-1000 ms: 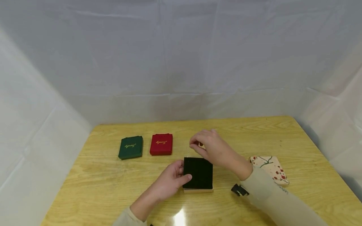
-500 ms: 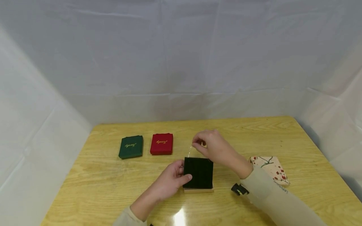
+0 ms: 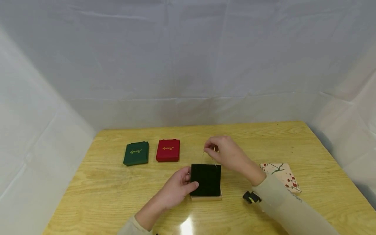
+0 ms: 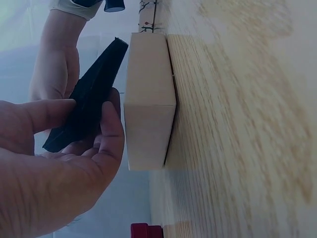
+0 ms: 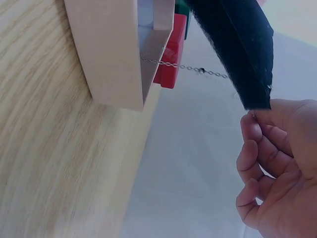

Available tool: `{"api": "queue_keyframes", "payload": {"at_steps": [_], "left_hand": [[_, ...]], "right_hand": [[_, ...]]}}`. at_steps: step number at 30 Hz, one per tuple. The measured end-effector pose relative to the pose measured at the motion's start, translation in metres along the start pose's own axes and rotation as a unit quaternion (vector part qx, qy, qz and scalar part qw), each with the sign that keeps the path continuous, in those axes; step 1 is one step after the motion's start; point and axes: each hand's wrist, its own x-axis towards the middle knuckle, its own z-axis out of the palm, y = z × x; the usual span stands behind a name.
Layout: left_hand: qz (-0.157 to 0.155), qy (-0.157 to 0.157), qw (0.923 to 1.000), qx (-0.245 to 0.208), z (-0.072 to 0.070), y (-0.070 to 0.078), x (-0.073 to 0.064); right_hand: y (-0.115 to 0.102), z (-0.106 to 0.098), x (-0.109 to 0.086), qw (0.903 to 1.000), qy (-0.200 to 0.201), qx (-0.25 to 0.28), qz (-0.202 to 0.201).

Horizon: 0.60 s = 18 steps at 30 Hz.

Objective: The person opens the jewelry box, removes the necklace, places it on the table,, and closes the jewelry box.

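Observation:
My left hand (image 3: 176, 187) grips a thin black velvety pad (image 3: 205, 179) by its left edge, thumb on its face. The pad is tilted over an open beige cardboard box (image 4: 151, 69), apart from the table. Near the pad's far edge, my right hand (image 3: 226, 153) pinches a fine silvery chain between thumb and forefinger. In the right wrist view, the chain (image 5: 190, 68) runs from inside the box up behind the pad; a short bit shows at the fingertips. The pad hides the rest of the chain and most of the box's inside.
A floral-patterned box lid (image 3: 280, 173) lies right of the box, partly behind the right sleeve. Farther left sit a red box (image 3: 167, 150) and a dark green box (image 3: 136, 153), both with gold lettering. White cloth surrounds the wooden table (image 3: 111, 192).
My right hand has moved slightly right, drawing the chain along the pad's far edge. My left hand and the pad have stayed almost in place.

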Motion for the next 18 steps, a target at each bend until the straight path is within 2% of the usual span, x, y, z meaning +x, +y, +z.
{"api": "queue_keyframes", "payload": {"at_steps": [5,18], "left_hand": [[0.003,0.008,0.9999,0.012,0.001,0.0,-0.001],[0.008,0.034,0.9988,0.034,0.004,0.0,-0.004]], "right_hand": [[0.004,-0.003,-0.003,0.9996,0.0,0.005,0.028],[0.016,-0.011,-0.014,0.9989,0.02,0.01,0.04]]}}
